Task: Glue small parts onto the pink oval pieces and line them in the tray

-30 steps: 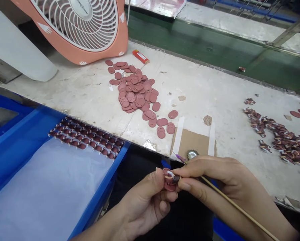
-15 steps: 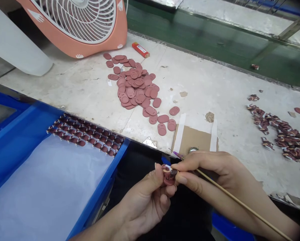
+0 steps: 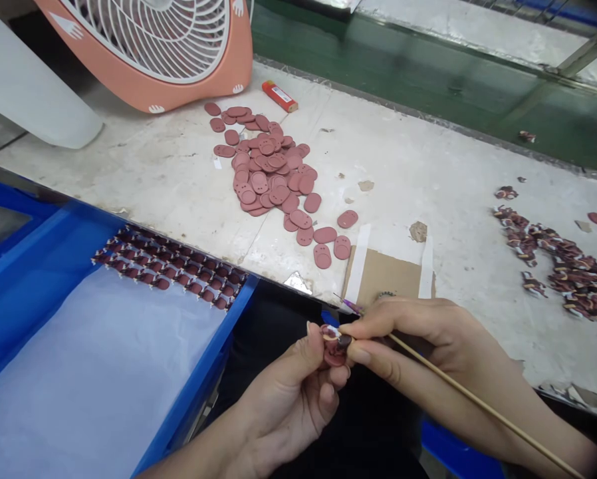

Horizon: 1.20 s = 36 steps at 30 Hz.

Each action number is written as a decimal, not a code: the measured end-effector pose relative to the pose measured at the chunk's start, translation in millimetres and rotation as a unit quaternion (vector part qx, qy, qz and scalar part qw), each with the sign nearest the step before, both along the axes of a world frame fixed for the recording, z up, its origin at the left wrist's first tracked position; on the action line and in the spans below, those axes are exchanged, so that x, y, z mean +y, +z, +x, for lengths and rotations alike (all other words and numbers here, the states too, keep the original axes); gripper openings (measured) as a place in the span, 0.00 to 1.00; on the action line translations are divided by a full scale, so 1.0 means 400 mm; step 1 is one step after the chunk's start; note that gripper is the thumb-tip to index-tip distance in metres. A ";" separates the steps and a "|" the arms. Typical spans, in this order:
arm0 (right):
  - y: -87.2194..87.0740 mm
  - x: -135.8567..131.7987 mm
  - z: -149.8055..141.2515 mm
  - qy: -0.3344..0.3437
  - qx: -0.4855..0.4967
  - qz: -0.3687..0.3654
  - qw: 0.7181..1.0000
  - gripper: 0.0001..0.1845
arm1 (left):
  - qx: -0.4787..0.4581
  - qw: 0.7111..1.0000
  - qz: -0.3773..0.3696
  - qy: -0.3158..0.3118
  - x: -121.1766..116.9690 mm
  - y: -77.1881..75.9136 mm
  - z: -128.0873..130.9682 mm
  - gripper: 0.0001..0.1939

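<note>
Reddish-brown piece [image 3: 334, 357]: small, with white and dark details, between the fingertips of 2 hands, just off the bench edge.
Left hand [image 3: 286, 389]: thumb and fingers nearly closed on the piece's side, lower fingers curled loosely.
Right hand [image 3: 441, 342]: thumb and forefinger pinched at the dark part, a thin stick [image 3: 471, 394] lodged in the same hand.
Handling: looks light and fairly stiff, probably not slippery; the raised details could be fragile, so the flat base seems the safer hold.
Cardboard [image 3: 393, 271]: just beyond the right hand, white tape at 2 sides, a bottle cap [image 3: 387, 294] partly hidden.
Oval discs [image 3: 266, 179]: heaped on the bench [image 3: 428, 166].
Small figures [image 3: 578, 276]: piled to the right.
Blue drawer [image 3: 24, 299]: rows of assembled pieces [image 3: 169, 266] at its far end.
Red box [image 3: 280, 96]: white label, print too small to read.
Orange fan [image 3: 193, 93]: centre badge cut off, no brand legible.
</note>
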State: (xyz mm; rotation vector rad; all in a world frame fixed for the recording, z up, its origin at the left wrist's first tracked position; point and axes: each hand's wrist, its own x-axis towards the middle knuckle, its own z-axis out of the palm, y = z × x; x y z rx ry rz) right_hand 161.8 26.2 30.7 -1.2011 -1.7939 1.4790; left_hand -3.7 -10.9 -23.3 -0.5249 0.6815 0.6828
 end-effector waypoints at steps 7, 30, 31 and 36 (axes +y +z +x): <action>-0.001 0.000 -0.002 0.003 -0.001 0.005 1.000 0.06 | 0.009 1.000 -0.004 -0.004 0.002 -0.001 -0.005 0.25; -0.031 -0.029 0.059 -0.069 -0.111 0.224 0.966 0.09 | -0.031 0.984 0.175 -0.004 0.023 -0.039 -0.064 0.21; -0.034 -0.031 0.057 -0.069 -0.107 0.223 0.966 0.09 | -0.028 0.984 0.176 -0.005 0.025 -0.037 -0.066 0.21; -0.042 -0.035 0.040 -0.057 -0.090 0.229 0.967 0.10 | -0.009 0.984 0.179 -0.008 0.029 -0.032 -0.071 0.22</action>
